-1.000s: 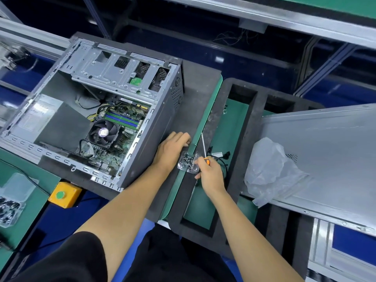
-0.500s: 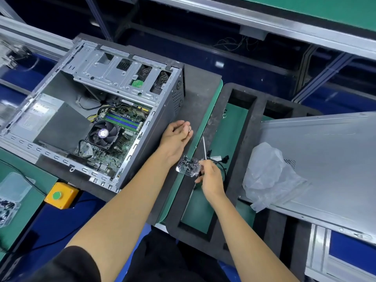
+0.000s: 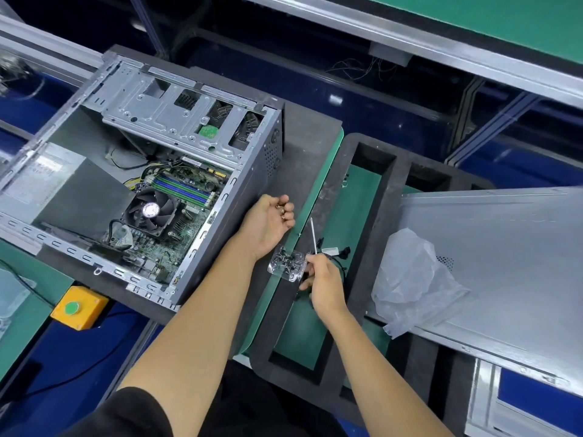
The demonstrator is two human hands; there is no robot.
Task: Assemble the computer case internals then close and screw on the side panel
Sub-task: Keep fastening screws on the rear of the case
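Case: open grey steel computer case (image 3: 151,184) lying on its side on a dark foam mat, at ten o'clock from the hands; motherboard, black round cooler fan (image 3: 150,211) and green-and-blue memory slots exposed; internals look largely fitted, by my reading.
Side panel: flat bare-metal side panel (image 3: 492,263) resting tilted over the black foam tray (image 3: 372,184) at three o'clock, well apart from the case; not yet mounted; crumpled clear plastic bag (image 3: 413,279) lying on its near edge.
Left hand: left hand (image 3: 268,225) just beside the case's right wall, palm up, fingers curled into a cup round a few small brass-coloured screws (image 3: 283,211).
Right hand: right hand (image 3: 325,279) at five o'clock from the left, pinching a small clear plastic packet of dark screws (image 3: 287,265); a thin steel screwdriver shaft (image 3: 313,236) stands up from the same grip; handle hidden.
Step in hand: likely portioning out screws before fastening.
Doing it well: keep the left palm level and cupped so nothing rolls onto the foam; set the packet down flat inside the tray, mouth up; carry the screws over the mat, not over the open motherboard; free the right hand fully for the driver before seating a screw.
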